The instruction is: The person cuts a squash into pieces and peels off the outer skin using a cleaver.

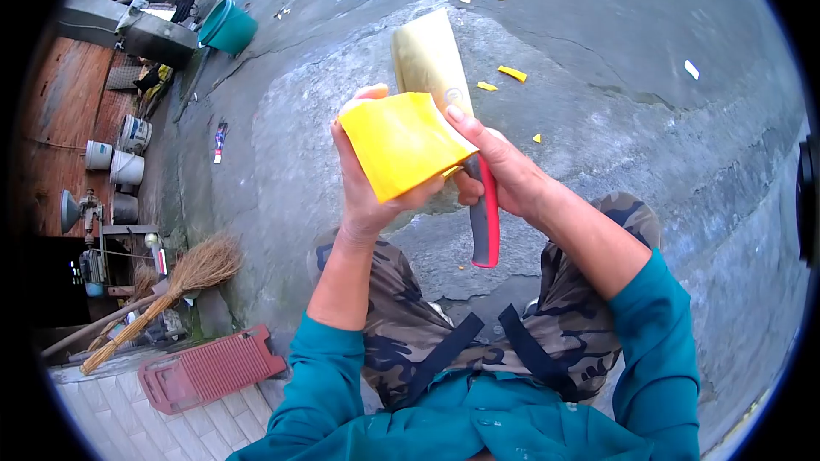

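Note:
My left hand (363,196) is wrapped around a bright yellow block (401,141) from the left and below. The block has flat cut faces and slightly uneven edges; its material is hard to tell. In my right hand (504,166) is a cleaver (431,55), gripped at the top of its red and grey handle. Its broad blade points away from me, behind the block, which hides part of it. My right thumb lies along the block's right edge. Small yellow pieces (512,74) and a pale piece (691,70) lie on the concrete ground (598,111).
To the left are a green bucket (228,27), several white pails (127,168), a straw broom (201,271) and a reddish ribbed plastic piece (211,369). A small colourful packet (220,142) lies on the ground. My camouflage-clad knees (585,282) are bent below my hands.

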A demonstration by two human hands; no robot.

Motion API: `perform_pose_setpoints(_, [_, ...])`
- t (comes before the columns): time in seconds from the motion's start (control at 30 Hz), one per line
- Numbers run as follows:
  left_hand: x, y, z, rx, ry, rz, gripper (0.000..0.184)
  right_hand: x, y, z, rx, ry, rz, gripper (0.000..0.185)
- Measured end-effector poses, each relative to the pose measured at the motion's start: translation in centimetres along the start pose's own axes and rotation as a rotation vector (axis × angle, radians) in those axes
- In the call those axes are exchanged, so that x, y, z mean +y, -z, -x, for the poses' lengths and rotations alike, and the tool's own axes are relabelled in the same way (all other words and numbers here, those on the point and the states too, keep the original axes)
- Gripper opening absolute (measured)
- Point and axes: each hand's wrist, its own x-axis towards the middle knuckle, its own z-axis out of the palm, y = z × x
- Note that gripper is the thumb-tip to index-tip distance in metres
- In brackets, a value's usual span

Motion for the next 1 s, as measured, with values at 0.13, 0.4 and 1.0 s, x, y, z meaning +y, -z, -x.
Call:
perform_pose_setpoints(0.13, [0.5, 0.5, -0.2, -0.087, -0.185, -0.361, 0.096, 0.2, 0.2, 0.1, 0.033, -0.059, -0.065, 0.067])
perform_pose_setpoints(0.4, [0.5, 0.3, -0.2, -0.155, -0.487, -0.630, 0.081, 0.1, 1.1, 0.4, -0.015, -0.095, -0.104, 0.061])
perform_pose_setpoints(1.0, [2.2, -0.2, 0.9, 0.067, 0.603, 0.796, 0.083, -0.5, 1.8, -0.9, 0.039, 0.309, 0.053, 0.053])
